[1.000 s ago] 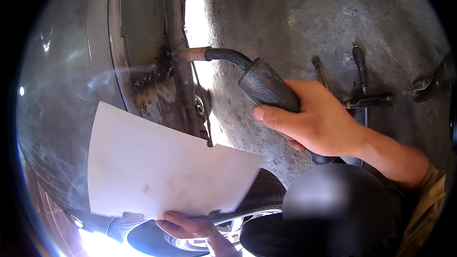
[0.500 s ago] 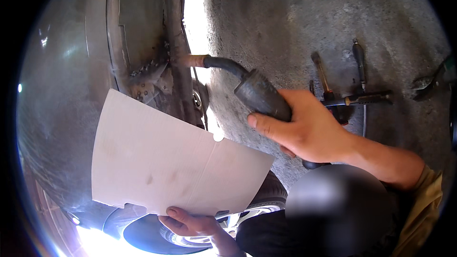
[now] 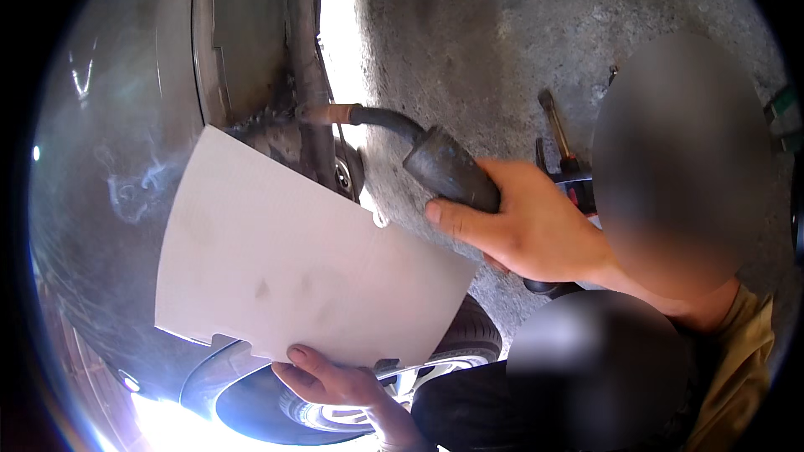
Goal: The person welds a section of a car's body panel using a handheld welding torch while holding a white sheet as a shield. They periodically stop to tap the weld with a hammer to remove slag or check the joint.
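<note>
My right hand (image 3: 540, 222) is wrapped round the dark handle of a welding torch (image 3: 452, 169). From the handle a bent black neck leads left to a copper-coloured nozzle (image 3: 335, 113), whose end is at the scorched lower edge of a grey car body (image 3: 180, 75). Whether the tip touches the metal, I cannot tell. Below the torch, my left hand (image 3: 331, 381) grips the bottom edge of a pale cardboard sheet (image 3: 310, 259), thumb on its face. The tilted sheet covers part of the bodywork beneath the scorched spot.
Thin smoke (image 3: 138, 188) shows against the car's side panel. A wheel (image 3: 473, 335) is behind the cardboard. On the rough concrete floor (image 3: 469, 25) lie a chisel-like tool (image 3: 555, 125) and other tools, partly hidden by a blurred patch. Bright light comes from under the car.
The torch has shifted slightly left, its nozzle closer in at the scorched edge. The cardboard and my left hand have risen a little. Smoke now shows on the left.
</note>
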Demonstrator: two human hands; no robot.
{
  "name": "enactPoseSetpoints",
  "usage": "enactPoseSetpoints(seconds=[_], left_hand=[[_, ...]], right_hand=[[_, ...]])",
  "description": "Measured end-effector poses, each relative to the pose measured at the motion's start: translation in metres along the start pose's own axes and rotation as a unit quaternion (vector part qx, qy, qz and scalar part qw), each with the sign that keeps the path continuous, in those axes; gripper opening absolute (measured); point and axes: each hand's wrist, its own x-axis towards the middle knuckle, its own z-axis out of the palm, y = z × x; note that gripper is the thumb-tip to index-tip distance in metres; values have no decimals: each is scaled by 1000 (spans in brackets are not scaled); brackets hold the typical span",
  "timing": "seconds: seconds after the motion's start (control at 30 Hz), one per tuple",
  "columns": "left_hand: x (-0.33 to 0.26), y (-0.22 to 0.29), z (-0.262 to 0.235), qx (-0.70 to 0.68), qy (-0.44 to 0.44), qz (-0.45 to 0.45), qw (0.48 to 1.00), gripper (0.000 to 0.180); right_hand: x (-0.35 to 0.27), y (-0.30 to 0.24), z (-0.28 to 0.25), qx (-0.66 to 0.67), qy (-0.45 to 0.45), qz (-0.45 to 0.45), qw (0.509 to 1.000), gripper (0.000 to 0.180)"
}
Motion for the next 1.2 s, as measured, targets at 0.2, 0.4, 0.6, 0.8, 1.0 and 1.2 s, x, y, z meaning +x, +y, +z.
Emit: enactPoseSetpoints(seconds=[0.2, 0.4, 0.6, 0.8, 1.0, 1.2], left_hand=[[3, 0, -1, 2, 7, 0, 1000, 54], [2, 1, 4, -30, -3, -8, 1000, 54], [5, -6, 11, -48, -80, 34, 995, 43], [9, -2, 15, -24, -99, 46, 994, 39], [5, 2, 19, -21, -56, 46, 997, 39], [7, 6, 9, 12, -21, 44, 999, 39]], right_hand=[[6, 2, -1, -1, -5, -6, 1000, 33], [8, 2, 1, -33, 8, -18, 999, 34], [11, 4, 7, -30, 20, -25, 999, 36], [11, 3, 4, -53, 14, -33, 998, 37], [7, 3, 5, -41, 23, -24, 999, 37], [6, 3, 3, -41, 33, -37, 998, 36]])
